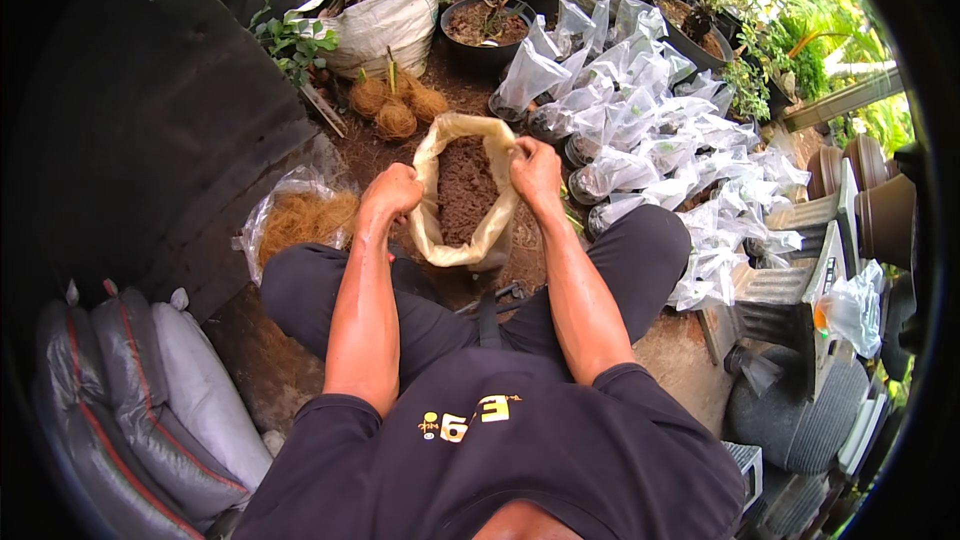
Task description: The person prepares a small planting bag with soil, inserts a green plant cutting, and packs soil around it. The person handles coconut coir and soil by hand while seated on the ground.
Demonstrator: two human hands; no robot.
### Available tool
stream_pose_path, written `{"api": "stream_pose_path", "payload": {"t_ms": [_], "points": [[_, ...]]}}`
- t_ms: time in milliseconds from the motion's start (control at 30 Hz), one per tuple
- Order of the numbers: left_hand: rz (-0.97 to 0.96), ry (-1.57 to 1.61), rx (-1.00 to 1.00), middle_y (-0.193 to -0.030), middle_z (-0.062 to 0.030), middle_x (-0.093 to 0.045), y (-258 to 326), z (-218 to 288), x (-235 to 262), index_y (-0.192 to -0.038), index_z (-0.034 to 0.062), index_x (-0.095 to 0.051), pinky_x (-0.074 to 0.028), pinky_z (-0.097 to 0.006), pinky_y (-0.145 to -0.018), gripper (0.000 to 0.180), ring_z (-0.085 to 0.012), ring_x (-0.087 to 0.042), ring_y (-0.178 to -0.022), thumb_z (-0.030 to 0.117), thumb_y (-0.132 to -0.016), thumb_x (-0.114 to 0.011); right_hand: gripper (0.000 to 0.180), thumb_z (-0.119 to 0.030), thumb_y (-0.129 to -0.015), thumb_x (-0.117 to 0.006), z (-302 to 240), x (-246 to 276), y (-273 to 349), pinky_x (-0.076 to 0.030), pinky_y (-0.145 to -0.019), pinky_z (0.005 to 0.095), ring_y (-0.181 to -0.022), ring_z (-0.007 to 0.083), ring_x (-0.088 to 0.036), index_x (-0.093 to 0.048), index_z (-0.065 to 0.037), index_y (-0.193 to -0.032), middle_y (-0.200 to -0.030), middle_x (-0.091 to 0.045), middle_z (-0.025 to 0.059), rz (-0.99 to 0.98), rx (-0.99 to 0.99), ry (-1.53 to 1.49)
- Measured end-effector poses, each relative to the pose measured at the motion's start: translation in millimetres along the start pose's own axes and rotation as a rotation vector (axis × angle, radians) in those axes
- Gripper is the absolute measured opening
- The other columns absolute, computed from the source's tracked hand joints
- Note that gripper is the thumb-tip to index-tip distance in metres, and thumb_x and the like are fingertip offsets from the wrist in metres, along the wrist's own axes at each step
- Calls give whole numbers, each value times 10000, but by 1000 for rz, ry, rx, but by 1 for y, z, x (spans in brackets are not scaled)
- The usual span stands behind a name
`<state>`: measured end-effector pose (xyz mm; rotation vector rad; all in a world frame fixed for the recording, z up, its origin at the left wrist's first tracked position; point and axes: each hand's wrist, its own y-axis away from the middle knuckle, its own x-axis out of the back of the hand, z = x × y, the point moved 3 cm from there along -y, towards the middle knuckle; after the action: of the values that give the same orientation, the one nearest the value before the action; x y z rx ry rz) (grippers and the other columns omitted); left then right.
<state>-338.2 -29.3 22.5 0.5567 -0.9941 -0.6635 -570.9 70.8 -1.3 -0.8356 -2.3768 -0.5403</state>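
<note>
Between my knees stands a cream-coloured sack (432, 240), its mouth spread wide and its rim rolled outward. Dark brown soil (466, 190) fills the inside. My left hand (394, 191) is closed on the left side of the rim, with the knuckles up. On the opposite side, my right hand (535, 170) pinches the rim near its upper right. The sack's lower part is mostly hidden behind its own rim and my legs.
Brown fibre fills a clear plastic bag (300, 215) at the left. Fibre balls (395, 120) lie beyond the sack. Rows of plastic-covered seedlings (640, 130) spread to the right. Full grey sacks (150, 400) lean at lower left; a black pot (487, 30) stands far back.
</note>
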Motion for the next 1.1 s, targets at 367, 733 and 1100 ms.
{"api": "stream_pose_path", "payload": {"t_ms": [367,733,1100], "points": [[88,-140,268,-1434,-162,-486,-50,-22,-65,-1462,89,-371,-423,-489,-1054,728,-327,-489,-1305,427,-887,-663,489,-205,-776,-671,89,-48,5,-410,-1025,499,-1190,339,-583,-611,-99,-1249,-1259,-618,170,-162,-564,137],[104,-290,72,-1201,-209,-646,-6,-3,-6,-1199,48,-632,-474,-483,-946,447,-367,-610,-1148,294,-832,-701,683,-183,-765,-691,14,-5,-9,-428,-1007,453,-1208,364,-554,-456,-92,-1400,-1297,-580,186,48,-6,33],[192,-278,219,-1277,-175,-617,-57,-19,-49,-1283,60,-593,-486,-452,-974,445,-336,-597,-1183,313,-921,-642,603,-287,-785,-767,78,-82,24,-481,-957,402,-1095,333,-644,-570,-24,-1290,-1172,-660,219,-328,-460,-79]]}}
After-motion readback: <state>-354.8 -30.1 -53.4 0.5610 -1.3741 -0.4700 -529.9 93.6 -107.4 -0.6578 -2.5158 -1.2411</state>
